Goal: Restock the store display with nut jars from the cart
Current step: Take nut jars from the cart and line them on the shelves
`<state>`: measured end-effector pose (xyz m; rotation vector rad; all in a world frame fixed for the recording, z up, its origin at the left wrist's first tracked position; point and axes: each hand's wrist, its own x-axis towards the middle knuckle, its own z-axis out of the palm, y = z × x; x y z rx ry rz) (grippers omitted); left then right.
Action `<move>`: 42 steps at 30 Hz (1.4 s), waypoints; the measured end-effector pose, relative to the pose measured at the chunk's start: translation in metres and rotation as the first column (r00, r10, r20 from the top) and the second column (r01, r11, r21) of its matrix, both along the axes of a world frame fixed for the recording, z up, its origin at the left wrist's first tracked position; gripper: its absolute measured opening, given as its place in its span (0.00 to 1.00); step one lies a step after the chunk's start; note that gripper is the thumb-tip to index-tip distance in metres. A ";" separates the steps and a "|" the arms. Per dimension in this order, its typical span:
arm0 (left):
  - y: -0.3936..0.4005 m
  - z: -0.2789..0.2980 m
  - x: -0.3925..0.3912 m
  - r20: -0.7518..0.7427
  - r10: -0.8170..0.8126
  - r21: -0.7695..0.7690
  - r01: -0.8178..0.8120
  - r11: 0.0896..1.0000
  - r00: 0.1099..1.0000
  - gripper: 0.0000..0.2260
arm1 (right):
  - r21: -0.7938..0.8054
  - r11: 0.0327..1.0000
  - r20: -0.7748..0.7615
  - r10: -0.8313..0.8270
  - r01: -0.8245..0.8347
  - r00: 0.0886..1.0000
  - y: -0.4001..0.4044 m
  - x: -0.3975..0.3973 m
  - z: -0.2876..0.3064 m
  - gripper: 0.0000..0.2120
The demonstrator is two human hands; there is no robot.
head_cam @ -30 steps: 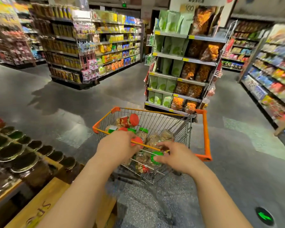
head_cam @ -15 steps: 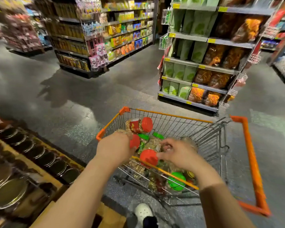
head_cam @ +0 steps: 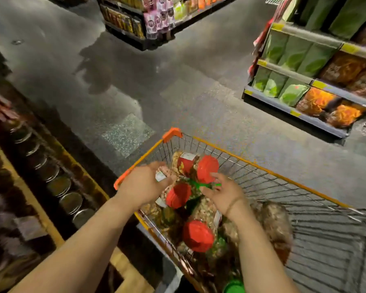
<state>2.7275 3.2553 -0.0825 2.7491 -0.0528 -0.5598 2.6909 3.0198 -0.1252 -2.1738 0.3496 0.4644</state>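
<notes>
I see both hands down in the cart (head_cam: 262, 166), a wire basket w/ orange rim, sitting centre-right on the dark speckled floor (head_cam: 135, 85). Left hand (head_cam: 145, 185) is at the cart's near-left corner, fingers curled round a nut jar (head_cam: 173, 193) w/ red lid; the jar lies tilted, lid facing me, body partly hidden behind the hand. Right hand (head_cam: 224, 193) is just right of it, fingers half bent, narrow, tips touching a green-lidded jar (head_cam: 201, 185) seen edge-on and the rim of a far red-lid jar (head_cam: 199, 168); can't tell if it truly grips either one. The far jar lies on its side, white label up. Another red-lid jar (head_cam: 198, 235) lies nearer to me between the forearms, lid up. More jars & clear bags of nuts fill the cart's left part, a green lid (head_cam: 234, 286) at the bottom edge; the right part shows bare wire.

Left of the cart: wooden display (head_cam: 57, 229) w/ a row of metal-lidded jars (head_cam: 70, 203) running near to far, quite dark. Far right: shelf unit (head_cam: 304, 81) w/ green and orange snack bags. Far centre: another shelf unit (head_cam: 146, 22) w/ pink & yellow packs, blurry.
</notes>
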 end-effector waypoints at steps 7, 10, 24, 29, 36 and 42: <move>-0.021 -0.097 0.070 -0.188 0.168 -0.124 -0.193 0.973 0.968 0.35 | -0.092 0.994 -0.085 -0.070 0.062 0.994 -0.024 0.060 -0.084 0.40; -0.031 -0.134 0.093 -0.233 0.229 -0.143 -0.266 0.953 0.945 0.39 | -0.085 0.990 -0.081 -0.117 0.110 0.990 -0.027 0.075 -0.113 0.45; -0.066 -0.230 0.167 -0.318 0.403 -0.191 -0.474 0.859 0.858 0.46 | 0.288 0.931 -0.090 -0.207 0.225 0.974 -0.030 0.104 -0.192 0.74; -0.062 -0.235 0.171 -0.340 0.427 -0.267 -0.522 0.810 0.838 0.40 | 0.343 0.899 -0.065 -0.265 0.271 0.962 -0.022 0.104 -0.199 0.69; -0.066 -0.219 0.160 -0.301 0.426 -0.334 -0.513 0.791 0.853 0.33 | 0.401 0.854 -0.027 -0.352 0.333 0.936 -0.024 0.085 -0.178 0.68; -0.060 -0.155 0.120 -0.233 0.399 -0.354 -0.460 0.815 0.887 0.37 | 0.476 0.815 0.027 -0.388 0.330 0.921 -0.030 0.055 -0.114 0.62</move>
